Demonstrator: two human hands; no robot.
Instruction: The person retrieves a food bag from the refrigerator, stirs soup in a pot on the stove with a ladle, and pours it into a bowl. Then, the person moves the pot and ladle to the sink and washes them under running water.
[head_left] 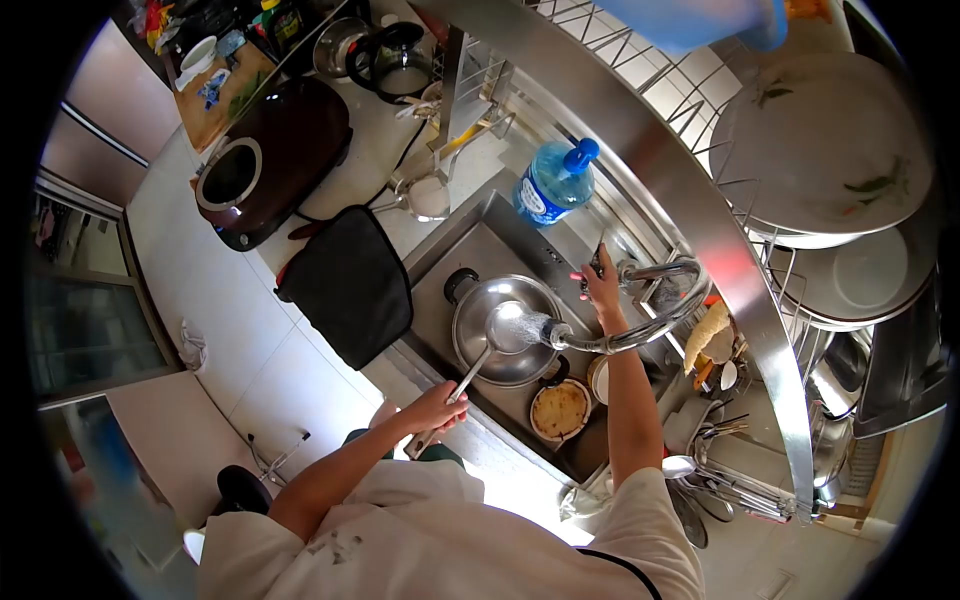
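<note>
My left hand (pixel 436 411) is wrapped round the handle of a metal ladle (pixel 474 372). The ladle's bowl is over a stainless steel pot (pixel 482 366) with black side handles, which stands in the sink (pixel 437 262). Water runs from the nozzle of the curved faucet (pixel 622 345) into the ladle's bowl. At the back of the sink, my right hand (pixel 601 287) grips the faucet lever (pixel 600 256); its fingers are partly hidden. Below the pot, a round dish with a browned, stained inside (pixel 560 409) sits in the sink.
A blue-capped bottle (pixel 556 185) stands behind the sink. A black cloth-like mat (pixel 352 288) lies at its left edge, near a dark red appliance (pixel 290 150). A metal dish rack (pixel 690 165) with plates (pixel 820 140) hangs overhead at right. Utensils (pixel 735 478) stand lower right.
</note>
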